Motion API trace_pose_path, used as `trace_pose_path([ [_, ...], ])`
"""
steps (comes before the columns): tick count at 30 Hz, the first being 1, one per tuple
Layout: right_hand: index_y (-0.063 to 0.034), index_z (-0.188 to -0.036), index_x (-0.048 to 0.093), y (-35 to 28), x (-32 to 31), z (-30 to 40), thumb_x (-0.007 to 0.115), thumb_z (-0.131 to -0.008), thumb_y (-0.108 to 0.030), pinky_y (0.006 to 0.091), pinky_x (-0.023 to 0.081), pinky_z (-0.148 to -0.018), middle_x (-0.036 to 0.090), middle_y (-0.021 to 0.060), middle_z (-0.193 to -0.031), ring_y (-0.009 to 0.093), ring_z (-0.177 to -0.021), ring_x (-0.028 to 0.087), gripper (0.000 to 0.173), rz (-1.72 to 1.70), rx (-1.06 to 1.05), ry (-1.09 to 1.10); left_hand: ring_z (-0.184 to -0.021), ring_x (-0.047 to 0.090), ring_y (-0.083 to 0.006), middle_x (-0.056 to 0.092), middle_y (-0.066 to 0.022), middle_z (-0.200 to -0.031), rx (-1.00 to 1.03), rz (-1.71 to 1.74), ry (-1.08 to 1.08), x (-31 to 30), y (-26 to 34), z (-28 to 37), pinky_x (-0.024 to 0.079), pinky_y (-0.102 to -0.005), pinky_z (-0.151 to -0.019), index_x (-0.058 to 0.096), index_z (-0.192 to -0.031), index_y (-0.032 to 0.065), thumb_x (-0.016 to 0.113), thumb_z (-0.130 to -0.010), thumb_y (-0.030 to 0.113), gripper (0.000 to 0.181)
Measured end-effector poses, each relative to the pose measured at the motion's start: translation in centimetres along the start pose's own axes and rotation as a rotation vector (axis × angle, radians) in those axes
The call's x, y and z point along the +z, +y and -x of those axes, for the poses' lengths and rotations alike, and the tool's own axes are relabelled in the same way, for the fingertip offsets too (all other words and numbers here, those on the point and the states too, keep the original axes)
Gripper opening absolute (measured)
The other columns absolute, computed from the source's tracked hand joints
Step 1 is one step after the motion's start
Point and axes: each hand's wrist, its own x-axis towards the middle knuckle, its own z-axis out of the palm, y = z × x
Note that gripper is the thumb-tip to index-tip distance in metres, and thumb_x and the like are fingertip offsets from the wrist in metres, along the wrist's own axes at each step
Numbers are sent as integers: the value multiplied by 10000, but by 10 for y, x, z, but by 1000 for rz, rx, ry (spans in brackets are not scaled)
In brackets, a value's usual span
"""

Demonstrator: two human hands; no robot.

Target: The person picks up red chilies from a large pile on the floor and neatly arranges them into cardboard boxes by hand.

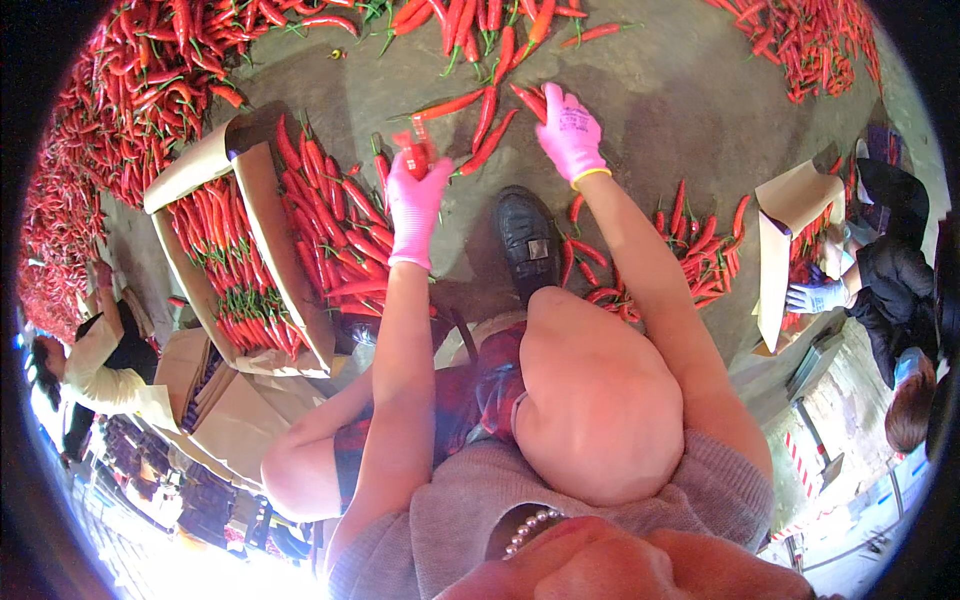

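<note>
Both my hands wear pink gloves over the concrete floor. My left hand (417,202) holds a red chili pepper (414,155), blurred, above the right edge of a loose chili pile (322,210). My right hand (571,139) is closed around another red chili (531,102), whose tip points up and left. Between the hands, several single chilies (491,142) lie on the floor. Left of the pile stands an open cardboard box (259,195) with chilies laid in rows, their green stems towards the middle. The fingertips of both hands are partly hidden.
A big chili heap (142,82) fills the upper left, another (817,45) the upper right. A smaller pile (705,255) lies right of my shoe (527,240). At right, a person with pale gloves (817,297) works at a box (772,262); another person (105,360) is at far left.
</note>
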Motion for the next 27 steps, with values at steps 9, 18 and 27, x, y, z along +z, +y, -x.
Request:
trace_pose_path([
  [9,-169,-1226,552,-18,-24,-18,641,-764,-96,465,516,-765,644,104,-970,319,-886,644,476,4,-706,51,-998,611,-251,633,-40,-1010,664,-1144,-194,58,-7,9,445,-438,-851,628,-1061,219,676,-777,251,290],
  [18,-170,-1023,626,-62,0,-19,550,-861,-183,389,489,-727,587,25,-992,211,-971,599,179,623,-699,-74,-1033,603,-271,641,-66,-1029,848,-1181,-343,-25,-13,14,443,-447,-950,614,-994,184,671,-716,236,289],
  [27,-149,-1005,584,-35,9,-19,689,-741,-235,440,450,-854,574,58,-940,262,-999,581,297,343,-885,-143,-991,609,-265,639,-33,-994,1502,-1225,-593,-110,-22,-79,442,-451,-1044,561,-906,179,582,-764,154,145],
])
